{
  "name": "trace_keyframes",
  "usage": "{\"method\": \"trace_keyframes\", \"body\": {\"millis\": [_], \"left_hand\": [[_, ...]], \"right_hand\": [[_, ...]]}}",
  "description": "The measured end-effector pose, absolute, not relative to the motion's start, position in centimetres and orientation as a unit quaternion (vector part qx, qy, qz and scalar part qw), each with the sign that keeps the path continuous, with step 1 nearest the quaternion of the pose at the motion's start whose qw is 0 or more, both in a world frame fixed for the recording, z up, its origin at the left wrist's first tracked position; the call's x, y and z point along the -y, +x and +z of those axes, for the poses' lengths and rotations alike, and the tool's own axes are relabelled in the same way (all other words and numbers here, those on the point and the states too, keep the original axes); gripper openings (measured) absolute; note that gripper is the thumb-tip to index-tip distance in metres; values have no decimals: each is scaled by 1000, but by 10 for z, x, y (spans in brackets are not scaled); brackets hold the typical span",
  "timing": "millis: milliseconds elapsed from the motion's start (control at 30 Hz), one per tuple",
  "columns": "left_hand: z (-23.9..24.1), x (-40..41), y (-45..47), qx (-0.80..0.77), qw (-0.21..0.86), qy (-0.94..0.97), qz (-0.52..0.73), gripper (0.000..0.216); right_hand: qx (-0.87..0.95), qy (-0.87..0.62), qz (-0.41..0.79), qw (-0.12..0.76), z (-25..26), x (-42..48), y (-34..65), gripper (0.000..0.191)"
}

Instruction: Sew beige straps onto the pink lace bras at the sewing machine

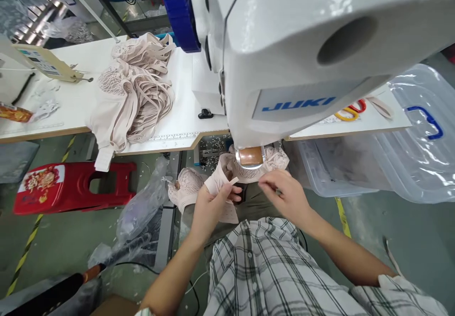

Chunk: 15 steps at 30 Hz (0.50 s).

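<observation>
A pale pink lace bra point(190, 188) hangs under the head of a white sewing machine point(284, 69), partly over my lap. My left hand point(210, 207) pinches the bra's band, and a short narrow strap end point(233, 181) sticks up by the thumb. My right hand point(287, 197) is at the lace on the other side, just below the machine's clear guard point(250, 158). Its thumb and forefinger are drawn together; what lies between them is too small to make out. The needle area is hidden by the machine head.
A pile of similar bras point(138, 88) lies on the white table point(183, 97) at left, one hanging over the edge. Scissors point(350, 110) with red and yellow handles lie at right. Clear plastic bins point(419, 164) stand beyond. A red stool point(78, 188) stands on the floor at left.
</observation>
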<state>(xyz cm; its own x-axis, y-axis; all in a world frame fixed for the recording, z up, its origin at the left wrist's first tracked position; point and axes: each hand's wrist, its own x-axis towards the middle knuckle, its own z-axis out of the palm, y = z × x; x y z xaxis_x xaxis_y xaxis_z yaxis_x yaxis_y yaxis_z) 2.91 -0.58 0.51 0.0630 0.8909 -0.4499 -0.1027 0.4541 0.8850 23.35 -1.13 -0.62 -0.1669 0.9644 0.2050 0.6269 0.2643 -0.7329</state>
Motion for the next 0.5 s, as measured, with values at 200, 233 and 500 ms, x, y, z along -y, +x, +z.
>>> {"method": "trace_keyframes", "body": {"millis": [200, 233, 500], "left_hand": [[0, 12, 50, -545, 643, 288, 453, 30], [0, 13, 52, -541, 642, 293, 458, 29], [1, 17, 55, -576, 575, 403, 419, 30]], "right_hand": [[747, -469, 195, 429, -12, 16, 201, 12], [740, -471, 188, 442, -14, 15, 198, 11], [707, -506, 205, 449, -20, 12, 199, 10]]}}
